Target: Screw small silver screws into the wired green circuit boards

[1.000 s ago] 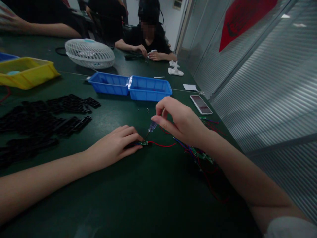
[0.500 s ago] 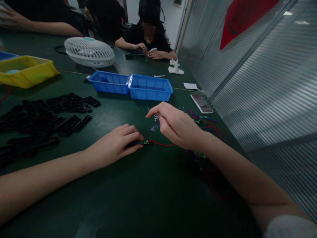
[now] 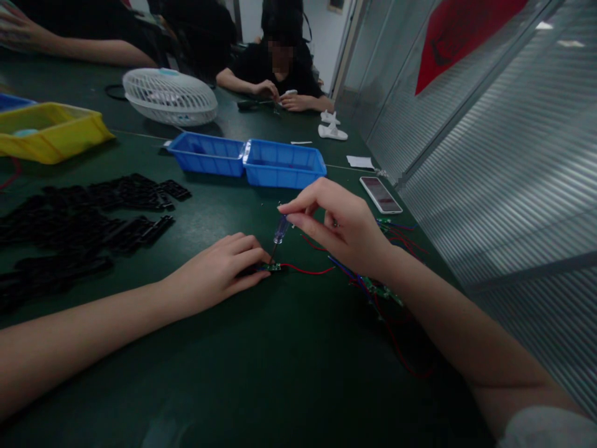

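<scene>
Between finger and thumb, my left hand point(image 3: 236, 264) pinches a small green circuit board point(image 3: 273, 267) low on the table. A red wire point(image 3: 308, 271) runs from the board to the right. My right hand point(image 3: 342, 221) is closed at the fingertips on the top of a small screwdriver point(image 3: 280, 230) with a clear, purplish handle. The screwdriver stands nearly upright, slightly tilted, with its tip down at the board beside my left fingertips. My left fingers hide most of what lies under them.
More circuit boards point(image 3: 373, 287) with red and blue wires lie right, partly behind my forearm. Black plastic parts point(image 3: 93, 218) are heaped left. Blue bins point(image 3: 284, 166), a yellow bin point(image 3: 51, 137), a white fan point(image 3: 170, 98) and a phone point(image 3: 380, 194) stand farther off. A co-worker point(image 3: 280, 81) sits opposite.
My right hand has shifted up slightly and its fingertips now sit on the screwdriver's end. The screwdriver has swung more upright. My left hand has stayed in place.
</scene>
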